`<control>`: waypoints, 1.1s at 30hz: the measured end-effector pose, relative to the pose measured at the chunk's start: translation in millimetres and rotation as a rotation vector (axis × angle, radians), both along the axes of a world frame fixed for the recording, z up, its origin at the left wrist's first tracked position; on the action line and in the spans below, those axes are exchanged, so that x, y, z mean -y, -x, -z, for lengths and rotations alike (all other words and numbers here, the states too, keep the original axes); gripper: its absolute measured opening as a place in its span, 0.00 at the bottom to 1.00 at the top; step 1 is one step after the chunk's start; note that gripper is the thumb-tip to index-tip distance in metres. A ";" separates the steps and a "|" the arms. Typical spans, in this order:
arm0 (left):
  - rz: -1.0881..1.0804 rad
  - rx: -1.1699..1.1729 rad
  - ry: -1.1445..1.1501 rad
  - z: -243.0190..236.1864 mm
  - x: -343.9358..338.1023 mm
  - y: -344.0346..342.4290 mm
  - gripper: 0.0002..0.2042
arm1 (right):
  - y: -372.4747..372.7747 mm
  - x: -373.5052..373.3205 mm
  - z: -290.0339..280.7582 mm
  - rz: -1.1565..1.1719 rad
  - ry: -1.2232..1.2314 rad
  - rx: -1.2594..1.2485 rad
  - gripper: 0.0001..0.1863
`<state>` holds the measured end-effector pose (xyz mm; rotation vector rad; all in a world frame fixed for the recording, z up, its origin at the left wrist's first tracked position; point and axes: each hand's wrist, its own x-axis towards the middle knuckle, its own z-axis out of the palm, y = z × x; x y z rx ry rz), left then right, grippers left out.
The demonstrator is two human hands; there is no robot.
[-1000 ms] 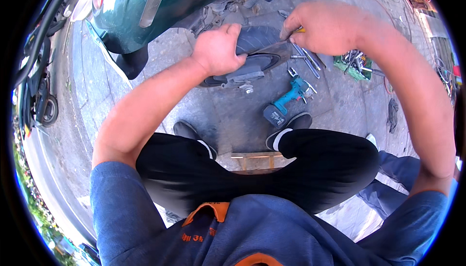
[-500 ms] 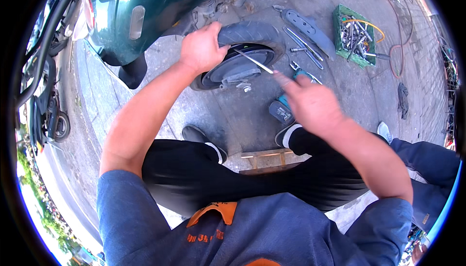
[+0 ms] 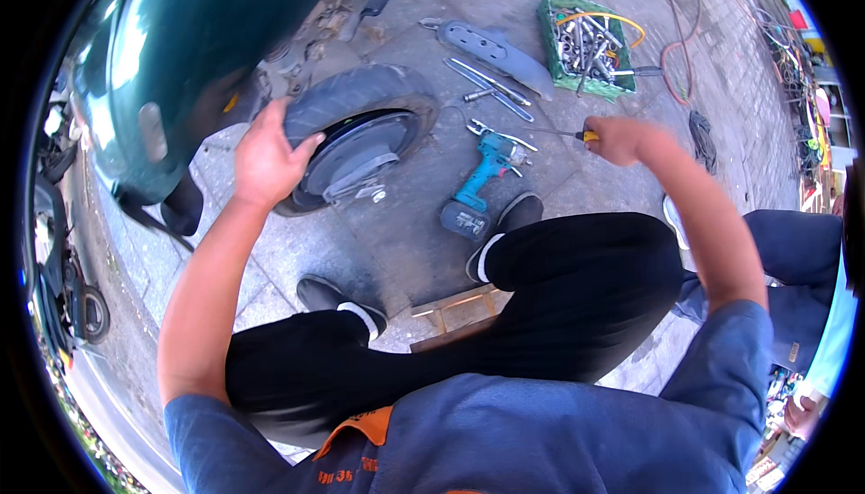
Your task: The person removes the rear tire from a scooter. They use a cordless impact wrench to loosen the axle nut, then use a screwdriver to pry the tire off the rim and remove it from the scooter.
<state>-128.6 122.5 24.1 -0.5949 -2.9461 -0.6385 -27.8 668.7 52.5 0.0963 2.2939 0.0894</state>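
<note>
A scooter wheel with a worn black tire [image 3: 360, 93] leans at the upper left, its dark rim [image 3: 360, 147] facing me. My left hand [image 3: 270, 156] grips the tire's left side, thumb on the sidewall and fingers over the tread. Out to the right, my right hand [image 3: 620, 140] is closed around a yellow-handled screwdriver [image 3: 589, 135]. Its thin shaft points left toward the wheel, apart from the tire. On the ground between the wheel and that hand lies a teal cordless impact wrench [image 3: 487, 170] with a dark battery.
Beyond the wheel lie a long grey cover [image 3: 496, 54] and long metal tools [image 3: 491, 89]. A green crate [image 3: 590, 87] holds many sockets. The green scooter body [image 3: 189, 71] looms at the left. A dark cloth [image 3: 702, 141] lies at the right, and another person's leg [image 3: 793, 251] is nearby.
My right hand has drawn the screwdriver out of the gap between tire and rim and swung it to the right. My left hand stays on the tire. The whole view has shifted.
</note>
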 end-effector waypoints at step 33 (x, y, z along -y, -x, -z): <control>-0.176 0.113 0.030 -9.4 -19.4 5.8 0.35 | 60.3 -48.1 175.2 0.088 0.401 -1.033 0.17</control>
